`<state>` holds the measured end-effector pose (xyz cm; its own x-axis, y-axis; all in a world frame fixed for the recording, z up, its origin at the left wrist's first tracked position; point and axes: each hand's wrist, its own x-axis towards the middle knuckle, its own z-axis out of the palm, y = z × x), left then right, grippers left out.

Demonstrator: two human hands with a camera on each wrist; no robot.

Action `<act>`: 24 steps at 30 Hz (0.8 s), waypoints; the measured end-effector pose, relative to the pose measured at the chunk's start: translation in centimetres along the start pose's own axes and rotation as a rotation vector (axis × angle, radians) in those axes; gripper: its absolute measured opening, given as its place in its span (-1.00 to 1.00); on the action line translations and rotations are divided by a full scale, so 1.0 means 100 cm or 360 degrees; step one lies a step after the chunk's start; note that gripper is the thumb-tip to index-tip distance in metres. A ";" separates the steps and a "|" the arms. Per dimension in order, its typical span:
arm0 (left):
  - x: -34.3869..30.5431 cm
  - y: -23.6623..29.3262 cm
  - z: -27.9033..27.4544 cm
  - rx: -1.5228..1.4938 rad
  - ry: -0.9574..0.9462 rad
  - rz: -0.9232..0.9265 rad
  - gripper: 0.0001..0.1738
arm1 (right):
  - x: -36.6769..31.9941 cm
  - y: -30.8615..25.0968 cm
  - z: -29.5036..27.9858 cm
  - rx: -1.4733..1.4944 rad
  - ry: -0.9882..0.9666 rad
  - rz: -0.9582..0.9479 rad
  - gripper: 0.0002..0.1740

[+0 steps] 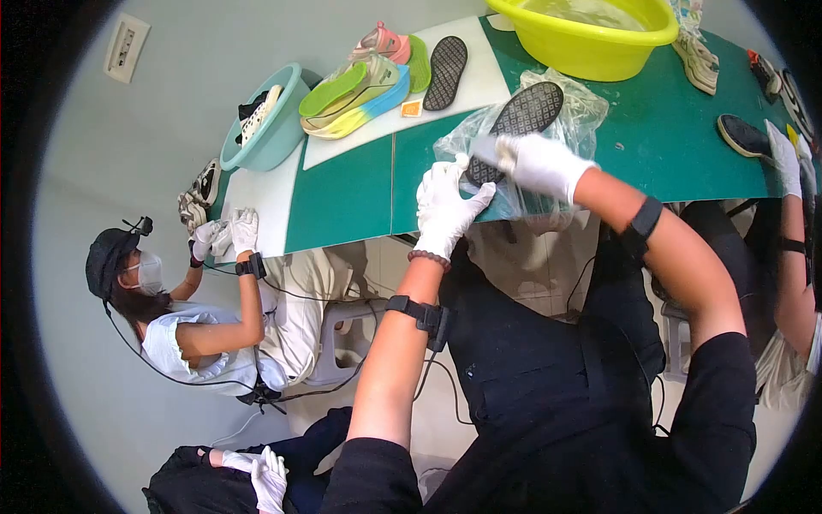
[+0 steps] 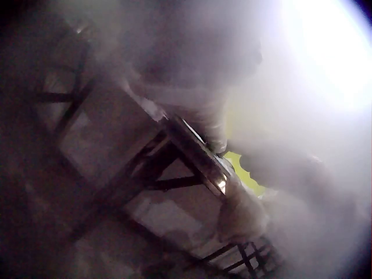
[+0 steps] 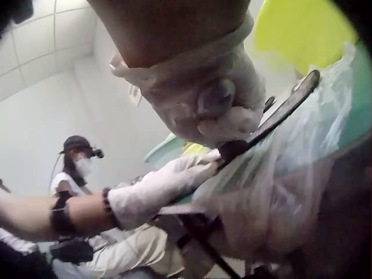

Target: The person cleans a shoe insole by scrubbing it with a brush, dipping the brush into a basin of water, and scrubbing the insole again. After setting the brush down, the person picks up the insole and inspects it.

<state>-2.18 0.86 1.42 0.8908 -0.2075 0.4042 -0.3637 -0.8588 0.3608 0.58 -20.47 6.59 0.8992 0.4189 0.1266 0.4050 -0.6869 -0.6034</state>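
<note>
A black shoe sole (image 1: 533, 110) with grey tread faces up on a clear plastic bag (image 1: 586, 107) at the table's near edge. My white-gloved left hand (image 1: 449, 206) grips the sole's near end, its fingertips at the edge in the right wrist view. Over that same end, my gloved right hand (image 1: 548, 167) holds a flat, pale grey piece (image 1: 485, 150) against the tread; its kind is blurred, so I cannot tell what it is. The right wrist view shows the sole (image 3: 288, 107) side-on, slanting away beneath the right hand (image 3: 203, 99). Haze covers most of the left wrist view.
A yellow basin (image 1: 591, 43) stands behind the bag. Left of it lie another black sole (image 1: 446, 73), colourful shoe parts (image 1: 360, 98) and a small orange-and-white packet (image 1: 412, 109) on a white board. A teal basin (image 1: 282, 128) holds shoes. Gloved people work at both sides.
</note>
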 end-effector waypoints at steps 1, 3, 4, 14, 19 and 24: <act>-0.002 0.000 0.001 0.0024 -0.0012 -0.0007 -0.26 | 0.005 0.000 -0.007 0.0022 0.0050 0.0067 -0.66; 0.000 0.001 0.000 0.0082 -0.0026 -0.0012 -0.26 | -0.011 -0.017 -0.006 -0.0126 -0.0114 0.0025 -0.64; 0.001 0.003 -0.004 0.0133 -0.0116 -0.0037 -0.25 | -0.019 -0.019 0.004 -0.0085 -0.0123 -0.0032 -0.64; -0.005 -0.012 0.010 0.0097 -0.0105 0.0002 -0.34 | -0.008 -0.006 0.009 0.0082 -0.0002 0.0114 -0.67; 0.000 -0.003 0.005 0.0215 -0.0098 -0.0037 -0.53 | -0.031 -0.027 0.019 -0.0035 -0.0039 0.0168 -0.71; 0.002 0.000 0.005 0.0153 -0.0035 -0.0081 -0.56 | -0.017 -0.008 0.012 0.0003 0.0120 0.0070 -0.71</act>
<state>-1.89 0.55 1.04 0.9135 -0.1719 0.3687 -0.2912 -0.9092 0.2977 -1.46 -19.89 5.89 0.9260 0.3425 0.1587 0.3646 -0.7027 -0.6109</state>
